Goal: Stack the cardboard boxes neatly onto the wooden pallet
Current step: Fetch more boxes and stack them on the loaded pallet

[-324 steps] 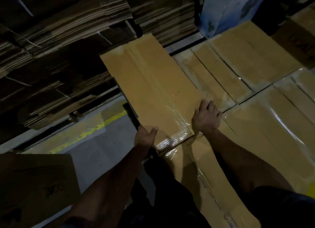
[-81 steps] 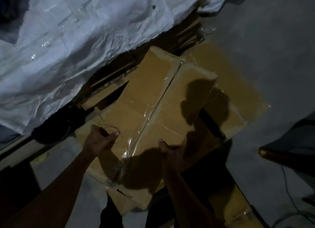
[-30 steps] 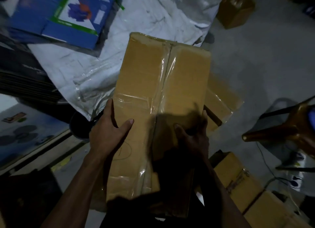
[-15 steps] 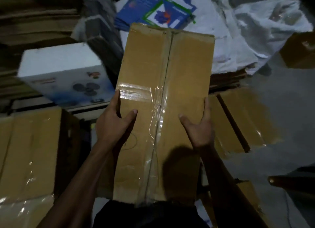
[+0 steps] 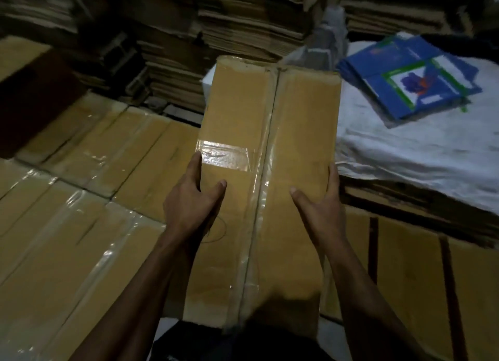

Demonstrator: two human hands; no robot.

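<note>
Hands (image 5: 194,198) around long, tape-sealed brown box (image 5: 270,133)

Both bare forearms reach forward from the bottom of the view, roughly parallel, to a long taped box (image 5: 270,150) — one hand on each of its long sides. The left hand (image 5: 191,201) clasps the box's left edge, thumb lying across the top face and pointing toward the centre seam, fingers running along the side. The right hand (image 5: 321,206) mirrors it on the right edge — thumb angled inward over the top, fingers extended up along the side wall. Both wrists are straight.
</note>
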